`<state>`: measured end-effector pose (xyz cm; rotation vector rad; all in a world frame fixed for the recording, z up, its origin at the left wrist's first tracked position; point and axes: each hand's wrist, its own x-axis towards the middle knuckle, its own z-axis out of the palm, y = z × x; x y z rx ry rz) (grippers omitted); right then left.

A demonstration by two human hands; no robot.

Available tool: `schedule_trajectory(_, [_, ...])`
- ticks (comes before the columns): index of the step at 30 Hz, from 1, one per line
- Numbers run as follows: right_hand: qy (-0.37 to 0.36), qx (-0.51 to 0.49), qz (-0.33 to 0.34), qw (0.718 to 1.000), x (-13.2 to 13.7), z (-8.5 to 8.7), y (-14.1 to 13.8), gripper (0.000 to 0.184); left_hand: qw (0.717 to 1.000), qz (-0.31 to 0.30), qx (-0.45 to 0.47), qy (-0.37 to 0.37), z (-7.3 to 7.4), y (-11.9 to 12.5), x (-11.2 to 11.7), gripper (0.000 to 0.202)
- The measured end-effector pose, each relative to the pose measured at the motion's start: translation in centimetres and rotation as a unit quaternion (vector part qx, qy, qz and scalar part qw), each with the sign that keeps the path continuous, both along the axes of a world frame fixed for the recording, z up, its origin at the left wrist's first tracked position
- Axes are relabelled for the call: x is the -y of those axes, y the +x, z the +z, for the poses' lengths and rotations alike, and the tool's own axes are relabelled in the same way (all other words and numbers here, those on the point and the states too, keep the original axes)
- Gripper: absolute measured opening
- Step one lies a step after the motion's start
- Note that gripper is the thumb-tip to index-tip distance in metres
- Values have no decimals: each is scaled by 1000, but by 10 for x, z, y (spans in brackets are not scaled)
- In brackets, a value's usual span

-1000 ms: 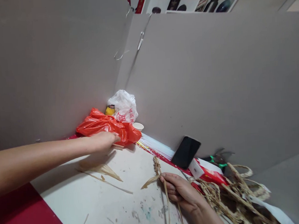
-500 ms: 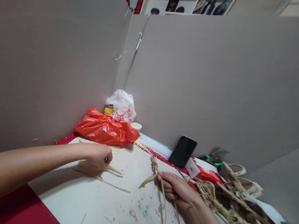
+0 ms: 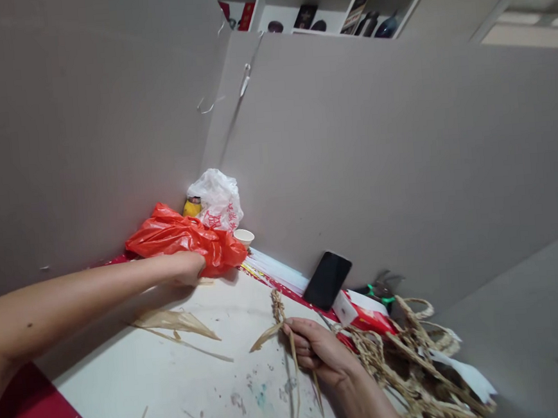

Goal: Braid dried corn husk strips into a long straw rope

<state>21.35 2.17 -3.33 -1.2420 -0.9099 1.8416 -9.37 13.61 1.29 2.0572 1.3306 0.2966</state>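
Note:
My right hand (image 3: pixel 319 351) pinches a short braid of dried, straw-coloured husk (image 3: pixel 277 304) between thumb and fingers. The braid's knotted end stands above the fingertips. One loose strip points left, and long thin strands hang below the hand. My left hand (image 3: pixel 189 267) is at the lower front edge of a red plastic bag (image 3: pixel 178 239), and its fingers are hidden from view. Just below that hand, a pale scrap of husk (image 3: pixel 207 282) shows. A wide dried husk leaf (image 3: pixel 176 321) and a narrow strip lie on the white board (image 3: pixel 178 397), nearer me than the left hand.
Behind the red bag are a white plastic bag (image 3: pixel 217 198), a yellow jar (image 3: pixel 192 207) and a white cup (image 3: pixel 244 238). A black phone (image 3: pixel 327 280) leans on the grey partition (image 3: pixel 401 161). Pliers (image 3: pixel 384 287), a red-and-white box (image 3: pixel 364 312) and tangled braided cords (image 3: pixel 408 373) lie right.
My left hand has let go of the wide husk leaf, which now lies on the board, and has moved away to the red bag. The right hand keeps its pinch on the braid.

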Motion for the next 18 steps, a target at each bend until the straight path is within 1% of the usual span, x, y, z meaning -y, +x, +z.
schedule_trajectory(2, [3, 0, -3, 1000, -1, 0, 0, 27, 999, -13, 32, -36, 4, 5, -1, 12])
schedule_trajectory(5, [12, -2, -7, 1000, -2, 0, -1, 28, 988, -38, 106, -102, 16, 22, 4, 12])
schedule_trajectory(8, [28, -4, -10, 1000, -2, 1, -3, 30, 962, -53, 197, -181, 28, 49, 16, 18])
schedule_trajectory(10, [41, -4, -10, 999, -2, 3, -4, 31, 940, -59, 246, -230, 29, 71, 25, 21])
schedule_trajectory(13, [63, -6, -10, 998, -2, 4, -6, 33, 912, -59, 289, -284, 19, 101, 36, 23])
schedule_trajectory(16, [84, -8, -15, 996, -3, 4, -6, 35, 897, -43, 308, -316, 1, 126, 41, 24])
schedule_trajectory(18, [96, -9, -21, 995, -4, 4, -6, 36, 890, -29, 316, -326, -10, 137, 42, 21])
